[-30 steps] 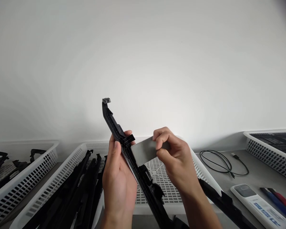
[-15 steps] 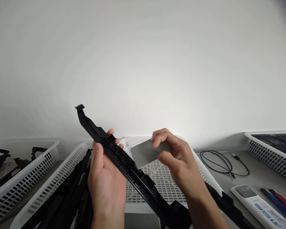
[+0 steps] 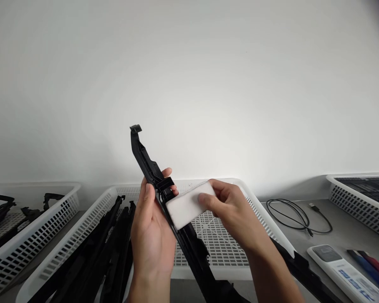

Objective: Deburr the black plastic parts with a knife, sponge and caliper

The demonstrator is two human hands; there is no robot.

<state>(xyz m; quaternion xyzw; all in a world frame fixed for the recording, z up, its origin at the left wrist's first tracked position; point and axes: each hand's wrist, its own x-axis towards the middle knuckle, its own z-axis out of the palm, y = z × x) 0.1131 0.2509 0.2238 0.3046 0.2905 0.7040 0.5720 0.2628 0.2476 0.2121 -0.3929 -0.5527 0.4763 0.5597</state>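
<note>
My left hand is wrapped round a long black plastic trim piece, its thumb on the near edge and fingertips showing behind. The piece is tilted, its hooked end up and its wide end down at the bottom of the view. In my right hand is a flat rectangular pad, white on the face towards me, pinched with the thumb on top. The pad's left end lies over the ribbed middle of the trim piece; whether it touches there I cannot tell.
A white basket stands behind my hands, long black parts at its left. Another basket with black parts is far left, a third far right. At right lie a cable, a white device and blue and red strips.
My right hand has turned the pad over from its grey face to its white one and brought it onto the trim piece. The trim piece has shifted right and become steeper.
</note>
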